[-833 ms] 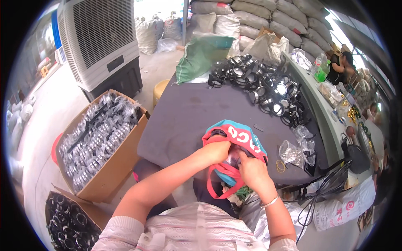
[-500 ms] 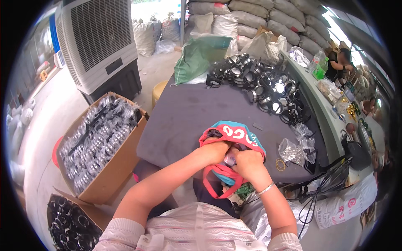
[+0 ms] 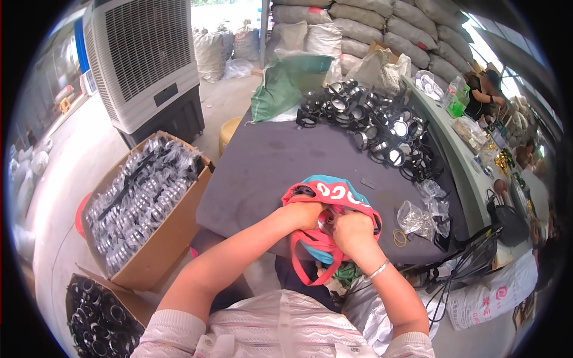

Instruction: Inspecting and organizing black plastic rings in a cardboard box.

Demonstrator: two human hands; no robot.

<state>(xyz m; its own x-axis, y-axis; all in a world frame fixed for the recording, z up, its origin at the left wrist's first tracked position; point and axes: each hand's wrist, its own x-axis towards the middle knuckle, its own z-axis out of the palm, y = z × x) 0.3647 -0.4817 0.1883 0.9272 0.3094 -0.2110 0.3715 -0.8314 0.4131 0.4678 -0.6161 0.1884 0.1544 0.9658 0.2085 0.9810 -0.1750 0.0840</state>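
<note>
A red and teal cloth bag with white lettering lies at the near edge of the dark table, its red strap hanging over the edge toward me. My left hand reaches into the bag's mouth from the left, its fingers curled and their tips hidden inside. On the right of the opening, my right hand has its fingers bent and pressed together, a bracelet on its wrist. Between the two hands, something pale and shiny shows within the bag, too small to name. What each hand grips is hidden.
Black-banded, round metallic pieces are heaped at the table's far right. Clear plastic bags and a yellow rubber band lie near the right edge. Left stand a carton of wrapped pieces and an air cooler. A person sits far right.
Both hands stay at the bag's mouth with small shifts. The bag's opening has altered slightly, and the pale thing between my hands now looks smaller. The whole view has shifted a little.
</note>
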